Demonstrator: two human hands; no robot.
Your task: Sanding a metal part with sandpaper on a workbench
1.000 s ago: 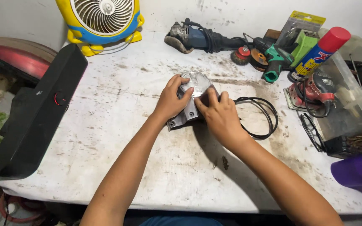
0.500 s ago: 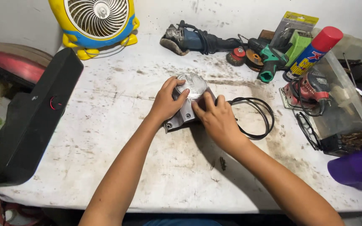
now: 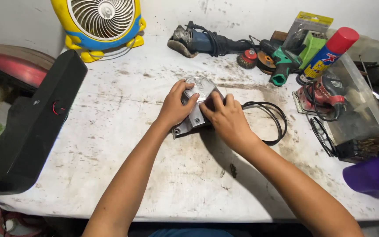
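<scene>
Now both hands on grey metal housing with round shiny cap (image 3: 197,104), mid surface (image 3: 110,145), just beside black cord loop (image 3: 268,123). Left hand (image 3: 175,106) fingers clamped on housing's side; right hand (image 3: 224,118) fingers pressed flat on top. Risk, I judge: housing slips on gritty surface, fingertip pinched; cord snags.

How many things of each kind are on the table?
Fans: 1, yellow and blue
Power tools: 3, a grinder, a green drill, a red sander
Spray cans: 1
Speakers: 1, long and black
Purple cups: 1
Clear tubs: 1
Metal parts under both hands: 1
Black cord loops: 1
Total: 10
</scene>
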